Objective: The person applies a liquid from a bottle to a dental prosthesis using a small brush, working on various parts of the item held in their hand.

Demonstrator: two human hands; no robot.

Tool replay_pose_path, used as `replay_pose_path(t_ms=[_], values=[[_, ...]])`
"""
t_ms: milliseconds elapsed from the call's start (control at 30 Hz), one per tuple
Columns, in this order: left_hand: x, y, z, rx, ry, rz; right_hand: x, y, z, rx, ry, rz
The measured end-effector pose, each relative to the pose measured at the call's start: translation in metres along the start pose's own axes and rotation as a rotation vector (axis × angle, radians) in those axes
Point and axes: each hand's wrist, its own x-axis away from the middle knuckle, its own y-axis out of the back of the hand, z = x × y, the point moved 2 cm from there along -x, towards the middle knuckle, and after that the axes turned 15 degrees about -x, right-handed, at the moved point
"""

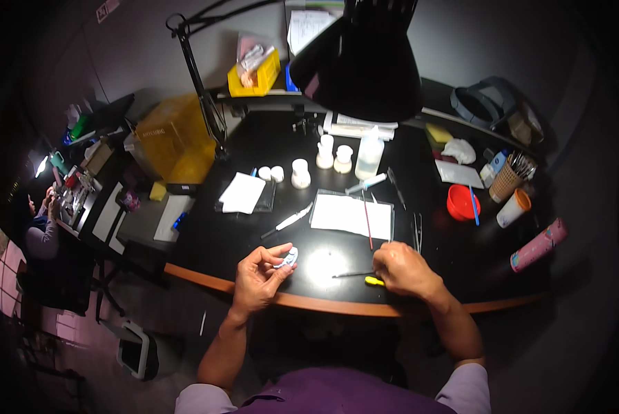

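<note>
Tabletop (326, 265) smooth, glossy; at its 9 o'clock, matt paper sheets (242, 193); at 3 o'clock, smooth plastic bowl (459, 205).

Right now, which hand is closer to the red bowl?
Right. The right hand is nearer: the red bowl sits beyond it, off to its right. The left hand is much farther to the bowl's left.

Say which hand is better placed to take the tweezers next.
Probably the right hand: it is beside the tweezers, though its grip is hidden. The left hand is farther away and pinches a pale blue piece.
</note>
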Motion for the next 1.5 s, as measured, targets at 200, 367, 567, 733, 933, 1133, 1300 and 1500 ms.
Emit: replay_pose_path(t_ms=[200,367,567,733,933,1133,1300,1500], values=[[-0.098,-0.005,-0.022,0.099,-0.075,0.202,-0.016,0.011,0.004,-0.086,0.017,0.132],[-0.177,-0.030,-0.015,0.202,-0.058,0.277,-0.035,0.054,0.015,-0.310,0.235,-0.026],[-0.181,-0.049,0.020,0.379,0.045,0.270,-0.070,0.051,-0.005,-1.069,0.227,-0.452],[-0.170,-0.051,0.026,0.375,0.228,0.285,-0.065,0.011,-0.033,-1.304,0.119,-0.665],[-0.163,-0.052,0.038,0.632,0.330,0.340,-0.069,-0.008,-0.029,-1.333,0.177,-0.722],[-0.157,-0.059,0.035,0.566,0.344,0.350,-0.062,-0.012,-0.020,-1.276,0.222,-0.696],[-0.153,-0.062,0.028,0.540,0.367,0.428,-0.055,-0.007,-0.018,-1.262,0.213,-0.639],[-0.144,-0.067,0.020,0.507,0.372,0.490,-0.054,-0.010,-0.012,-1.258,0.220,-0.624]])
